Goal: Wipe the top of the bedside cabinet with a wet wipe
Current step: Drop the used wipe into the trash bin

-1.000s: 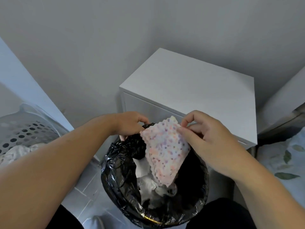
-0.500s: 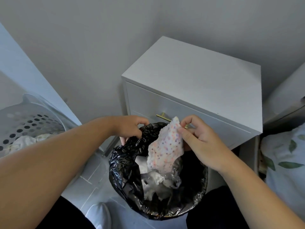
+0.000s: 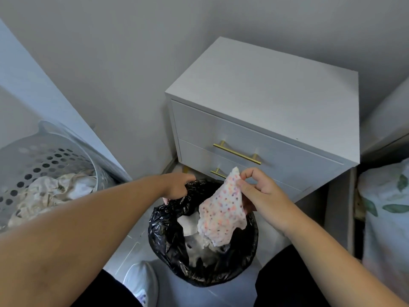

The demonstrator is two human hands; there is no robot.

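Observation:
The white bedside cabinet (image 3: 272, 89) stands against the wall at the upper right, its top bare, with two gold drawer handles on its front. My right hand (image 3: 259, 193) pinches a white wet wipe with coloured dots (image 3: 222, 211) by its top corner. The wipe hangs over the open mouth of a bin lined with a black bag (image 3: 168, 231). My left hand (image 3: 177, 188) grips the back-left rim of that bag. White crumpled waste lies inside the bin.
A grey perforated laundry basket (image 3: 46, 156) with crumpled cloth sits at the left. Bedding with a leaf print (image 3: 387, 209) lies at the right edge. A white shoe (image 3: 141, 282) rests on the tiled floor beside the bin.
The wipe and my right hand have dropped lower over the bin. The view has tilted, so the cabinet's drawer fronts and handles now show. My left hand stays on the bag rim.

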